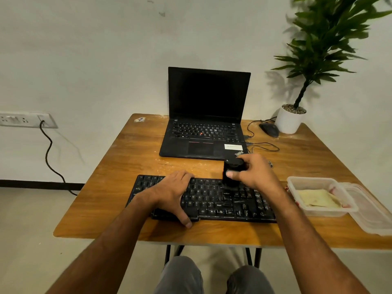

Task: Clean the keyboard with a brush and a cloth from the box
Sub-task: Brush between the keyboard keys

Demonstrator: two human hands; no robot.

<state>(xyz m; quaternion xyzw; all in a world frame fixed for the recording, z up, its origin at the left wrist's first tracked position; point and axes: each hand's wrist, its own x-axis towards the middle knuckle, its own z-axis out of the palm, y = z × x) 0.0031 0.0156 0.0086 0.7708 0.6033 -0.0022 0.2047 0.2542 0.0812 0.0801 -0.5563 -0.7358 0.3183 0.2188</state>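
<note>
A black keyboard (214,200) lies across the near part of the wooden table (127,149). My left hand (176,192) rests flat on its left half, thumb hooked over the front edge. My right hand (254,172) grips a black brush (230,177), whose bristle end touches the keys at the keyboard's upper middle. At the right stands a clear plastic box (297,183) with a folded yellow cloth (318,198) inside.
An open black laptop (205,124) stands behind the keyboard, with cables (263,146) and a black mouse (269,129) to its right. A potted plant (289,122) fills the far right corner. The box's lid (371,213) lies beside the box at the table's right edge.
</note>
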